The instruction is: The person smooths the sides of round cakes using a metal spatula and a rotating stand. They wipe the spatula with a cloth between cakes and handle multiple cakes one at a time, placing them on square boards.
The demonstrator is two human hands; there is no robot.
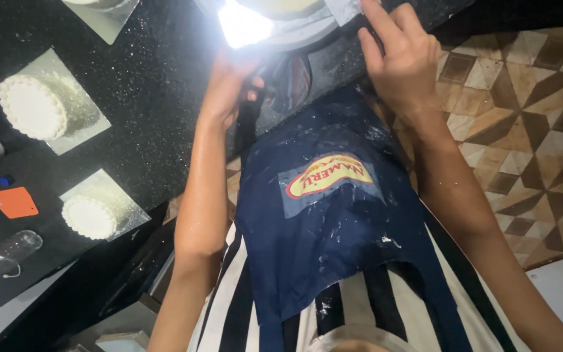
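My left hand (229,85) reaches up to the rim of a round grey turntable (307,36) and curls around its near edge; strong glare hides the fingertips. At the top edge of the view, my right hand (402,58) has its fingers pinched on the corner of a silver cake board (343,10) that lies on the turntable. A pale cake (281,5) on that board shows only as a sliver. My navy apron (333,215) over a striped shirt fills the lower middle.
On the black speckled counter (151,111) to the left stand two small white cakes with piped borders (34,107) (89,217), each on a silver square board. An orange scraper (13,202) and a plastic bottle (1,257) lie nearby. A patterned tile floor (529,130) is on the right.
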